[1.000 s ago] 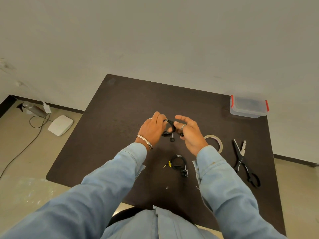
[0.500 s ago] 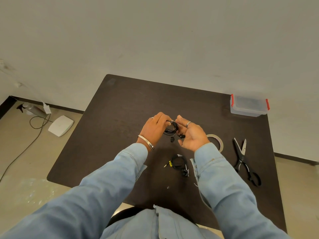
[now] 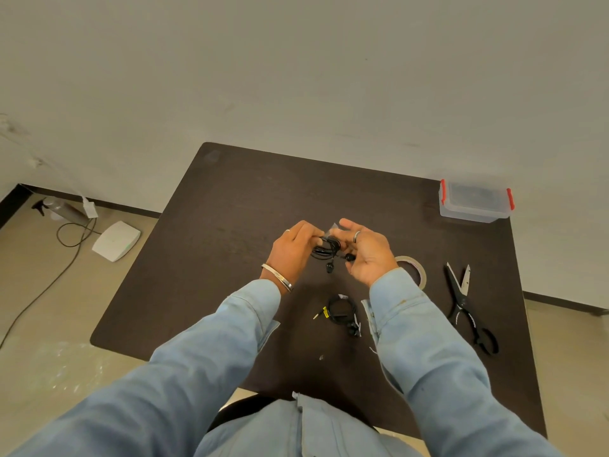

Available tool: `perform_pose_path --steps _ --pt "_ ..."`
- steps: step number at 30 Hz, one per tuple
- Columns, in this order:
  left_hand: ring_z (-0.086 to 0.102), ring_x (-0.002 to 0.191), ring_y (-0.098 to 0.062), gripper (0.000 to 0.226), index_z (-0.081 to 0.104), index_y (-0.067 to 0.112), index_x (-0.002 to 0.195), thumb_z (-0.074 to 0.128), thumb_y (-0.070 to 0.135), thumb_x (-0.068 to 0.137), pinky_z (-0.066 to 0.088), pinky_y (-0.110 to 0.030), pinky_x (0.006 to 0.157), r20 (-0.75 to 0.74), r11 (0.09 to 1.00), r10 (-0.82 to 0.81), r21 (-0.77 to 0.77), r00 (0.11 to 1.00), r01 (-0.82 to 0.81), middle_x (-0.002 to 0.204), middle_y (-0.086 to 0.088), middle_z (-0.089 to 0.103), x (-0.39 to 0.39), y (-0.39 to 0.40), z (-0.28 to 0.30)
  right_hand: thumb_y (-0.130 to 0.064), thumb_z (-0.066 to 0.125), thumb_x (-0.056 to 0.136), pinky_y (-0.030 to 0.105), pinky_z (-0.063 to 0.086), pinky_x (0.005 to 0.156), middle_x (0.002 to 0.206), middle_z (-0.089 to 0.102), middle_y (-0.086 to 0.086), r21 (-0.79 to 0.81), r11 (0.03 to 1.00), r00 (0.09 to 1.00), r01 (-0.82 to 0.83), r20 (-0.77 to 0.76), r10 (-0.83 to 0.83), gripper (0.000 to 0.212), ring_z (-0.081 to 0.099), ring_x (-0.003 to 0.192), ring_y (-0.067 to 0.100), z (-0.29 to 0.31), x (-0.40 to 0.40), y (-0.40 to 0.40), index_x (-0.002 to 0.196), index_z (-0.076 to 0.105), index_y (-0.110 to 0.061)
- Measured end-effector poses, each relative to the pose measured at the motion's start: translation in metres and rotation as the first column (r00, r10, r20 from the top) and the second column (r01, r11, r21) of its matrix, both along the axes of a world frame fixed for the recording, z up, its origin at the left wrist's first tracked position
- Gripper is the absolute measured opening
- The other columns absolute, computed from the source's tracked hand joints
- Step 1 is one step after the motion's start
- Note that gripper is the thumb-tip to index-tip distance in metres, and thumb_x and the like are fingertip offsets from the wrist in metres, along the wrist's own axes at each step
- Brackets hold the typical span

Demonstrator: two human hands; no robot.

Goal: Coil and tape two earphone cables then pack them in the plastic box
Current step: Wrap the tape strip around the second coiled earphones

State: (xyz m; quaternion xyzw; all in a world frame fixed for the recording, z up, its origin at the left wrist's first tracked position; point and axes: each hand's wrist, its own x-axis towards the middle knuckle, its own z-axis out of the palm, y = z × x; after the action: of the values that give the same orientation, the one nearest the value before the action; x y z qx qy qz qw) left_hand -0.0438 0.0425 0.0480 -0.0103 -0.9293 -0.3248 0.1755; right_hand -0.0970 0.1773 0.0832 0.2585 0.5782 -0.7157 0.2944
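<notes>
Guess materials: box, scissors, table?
Box: clear plastic, glossy, the dark table showing through its walls; red clips look plastic too. Scissors: bright, likely steel blades, matte black handles, probably plastic. Table: dark brown with faint grain, wood or laminate; cannot tell which.

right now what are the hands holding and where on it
Both hands hold one coiled black earphone cable above the table. The left hand grips the coil's left side; the right hand pinches its top right, where a clear tape piece shows.

A dark table (image 3: 230, 206) stands against a plain pale wall (image 3: 296, 77); the beige floor (image 3: 39, 291) meets a dark baseboard (image 3: 560, 300).
</notes>
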Motion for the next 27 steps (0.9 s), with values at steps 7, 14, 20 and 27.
perform_pose_path --steps 7,14,20,27 --pt "0.061 0.073 -0.020 0.013 0.067 0.004 0.092 0.059 0.012 0.087 0.050 -0.029 0.069 0.084 0.995 -0.010 0.101 0.996 0.002 0.084 -0.009 0.067 -0.001 -0.005 -0.008 0.006 0.061 0.082 0.023 0.037 0.071 0.089 0.067 0.008 0.077 0.995 0.974 -0.066 -0.210 0.081 0.037 0.059 0.076 0.011 0.000 0.004 0.000 0.113 0.063 -0.015" --pt "0.060 0.075 -0.020 0.021 0.069 0.010 0.107 0.060 0.018 0.089 0.046 -0.026 0.074 0.271 0.988 -0.019 0.151 0.962 -0.023 0.084 -0.009 0.064 -0.006 -0.005 -0.006 0.004 0.062 0.083 0.035 0.052 0.082 0.079 0.067 0.000 0.357 0.915 0.703 -0.189 -0.601 0.380 0.043 0.059 0.073 0.011 -0.011 0.011 0.011 0.115 0.058 -0.025" --pt "0.058 0.056 -0.012 0.017 0.069 0.012 0.078 0.058 0.015 0.090 0.049 -0.026 0.064 0.441 0.855 -0.034 0.478 0.897 -0.203 0.064 0.000 0.063 -0.007 0.003 -0.004 -0.006 0.065 0.084 0.046 0.035 0.097 0.086 0.068 -0.017 0.591 0.801 0.458 -0.096 -0.688 0.563 0.052 0.052 0.102 0.010 -0.024 0.015 0.018 0.120 0.052 -0.042" --pt "0.053 0.049 -0.013 0.021 0.066 -0.004 0.076 0.055 0.005 0.092 0.050 -0.025 0.059 0.450 0.241 -0.180 0.882 0.875 -0.404 0.058 -0.006 0.059 -0.010 0.008 0.004 0.007 0.063 0.074 0.028 0.016 0.076 0.091 0.067 -0.013 0.833 0.495 0.042 0.247 -0.520 0.853 0.078 0.042 0.094 0.012 -0.037 0.010 0.028 0.139 0.041 -0.030"
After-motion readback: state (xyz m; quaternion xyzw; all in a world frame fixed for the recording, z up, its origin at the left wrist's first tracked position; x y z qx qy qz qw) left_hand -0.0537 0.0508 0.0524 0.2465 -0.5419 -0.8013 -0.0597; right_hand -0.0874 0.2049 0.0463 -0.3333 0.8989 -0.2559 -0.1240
